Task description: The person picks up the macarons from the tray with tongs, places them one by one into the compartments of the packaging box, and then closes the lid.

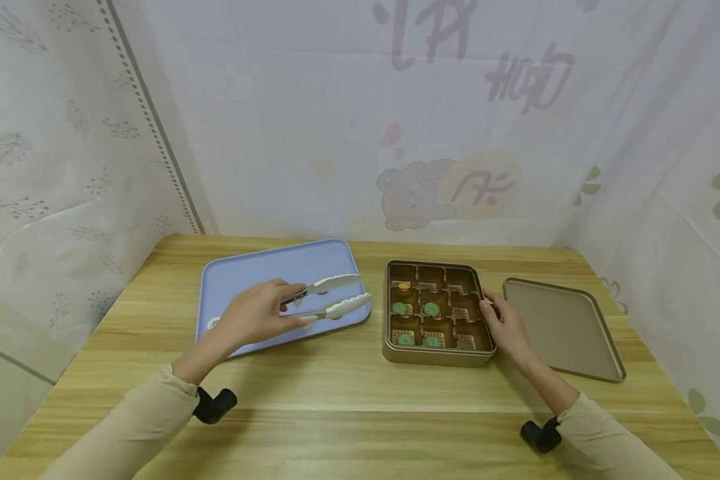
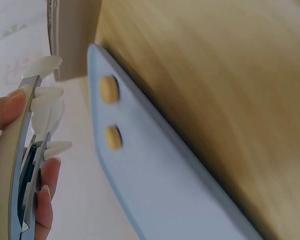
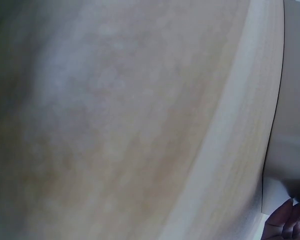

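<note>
My left hand (image 1: 258, 312) holds a pair of metal tongs (image 1: 347, 307) with whitish scalloped tips, pointing right above the blue tray (image 1: 327, 257). The tips stand apart with nothing between them. In the left wrist view, two round yellowish cookies (image 2: 109, 90) lie near one end of the tray. A gold-brown square tin (image 1: 441, 357) sits right of the tray, its inside divided into small compartments. Several green round cookies (image 1: 432, 309) and a yellow one (image 1: 404, 285) lie in its left and middle columns. My right hand (image 1: 510, 330) grips the tin's right edge, thumb at the rim.
The tin's flat lid (image 1: 564, 327) lies on the wooden table (image 1: 336, 420) to the right of the tin. A small white item (image 1: 213, 323) shows at the tray's left edge, partly behind my left wrist. Patterned cloth (image 1: 300, 133) hangs around the back and sides.
</note>
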### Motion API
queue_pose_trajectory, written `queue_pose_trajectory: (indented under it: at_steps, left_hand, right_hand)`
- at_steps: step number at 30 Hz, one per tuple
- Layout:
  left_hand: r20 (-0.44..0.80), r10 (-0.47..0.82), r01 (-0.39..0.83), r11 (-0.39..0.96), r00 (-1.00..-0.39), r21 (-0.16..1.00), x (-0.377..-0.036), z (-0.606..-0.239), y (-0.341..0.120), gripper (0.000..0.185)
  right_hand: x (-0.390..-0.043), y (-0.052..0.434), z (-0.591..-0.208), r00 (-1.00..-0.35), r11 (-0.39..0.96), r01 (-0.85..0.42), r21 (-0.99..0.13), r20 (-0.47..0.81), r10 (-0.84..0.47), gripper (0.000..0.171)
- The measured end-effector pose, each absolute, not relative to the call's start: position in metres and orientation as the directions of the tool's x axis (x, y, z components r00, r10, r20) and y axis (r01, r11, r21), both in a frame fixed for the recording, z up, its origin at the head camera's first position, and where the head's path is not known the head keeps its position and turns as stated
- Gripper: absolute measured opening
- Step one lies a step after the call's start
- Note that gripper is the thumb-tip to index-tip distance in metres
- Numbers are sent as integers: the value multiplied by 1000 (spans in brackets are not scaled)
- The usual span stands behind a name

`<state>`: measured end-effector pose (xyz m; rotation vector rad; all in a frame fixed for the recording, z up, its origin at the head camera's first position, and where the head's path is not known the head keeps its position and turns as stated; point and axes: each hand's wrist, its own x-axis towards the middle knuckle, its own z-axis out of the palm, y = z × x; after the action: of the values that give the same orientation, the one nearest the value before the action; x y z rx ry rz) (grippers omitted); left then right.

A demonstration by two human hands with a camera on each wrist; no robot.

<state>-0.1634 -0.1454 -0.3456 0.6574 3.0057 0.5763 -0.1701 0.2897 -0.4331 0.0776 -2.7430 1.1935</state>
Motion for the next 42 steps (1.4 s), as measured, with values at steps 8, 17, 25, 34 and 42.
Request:
queue_pose_trajectory:
  at_steps: [8,17,25,34,42]
  left_hand:
    - [47,394,385,858,-918,341,-152,-351,-171,58]
    - [12,398,377,857,-917,350,-150,-353,-182,56]
    - [-17,398,369,864,-917,343,-154,-354,-182,56]
    - [-56,400,367,881,-915,298,-159,-352,-179,58]
    - [-75,407,371,883,-911,288,-163,-352,-177,58]
  right_hand:
    - [-168,290,-431,-990,668,-93,-738,137,15,46]
    - [-167,291,-432,-992,667,-104,-738,122,-19,50]
    - [-167,292,-433,-992,661,-106,-743,121,-22,50]
    - [-169,290,-431,-990,667,-101,-738,142,8,46]
    - [-167,291,-431,-990,656,-104,-748,138,0,47]
